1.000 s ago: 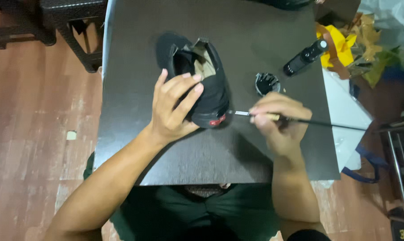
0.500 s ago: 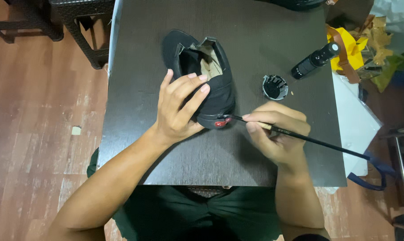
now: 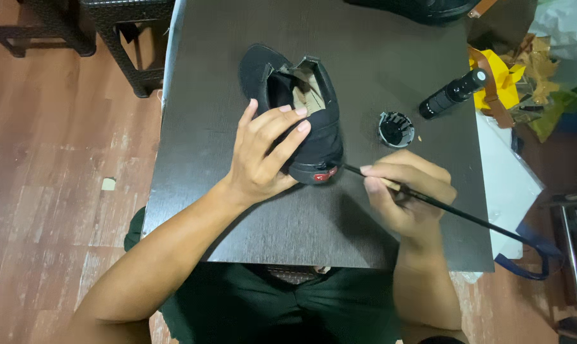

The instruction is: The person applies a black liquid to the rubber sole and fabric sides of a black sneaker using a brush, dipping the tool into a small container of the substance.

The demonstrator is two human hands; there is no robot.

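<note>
Seen from above: a person seated at a dark bench works on a black shoe, which lies near the bench's centre w/ its opening up and its heel toward the person. The left hand steadies the shoe from its left side, fingers spread over the upper and curling toward the opening, palm against the shoe's side. The right hand holds a long thin brush like a pen, fingers pressed together in a pinch on the shaft near its front end; the tip meets the shoe's heel just beside a small red tab, while the handle runs back past the bench's right edge.

Step in hand, by the look of it: fine touch-up along the heel's lower edge, approx. where the tab sits. Whether the tip carries any paint or dye can't be told. The next stroke would call for a firm left-hand hold so the shoe doesn't rock, plus a light, short pull of the tip kept off the red tab.

Also on the bench: a small round black cap lying open side up just right of the shoe, and a black bottle on its side farther right. Yellow and brown scraps sit beyond the right edge; wood floor at left.
</note>
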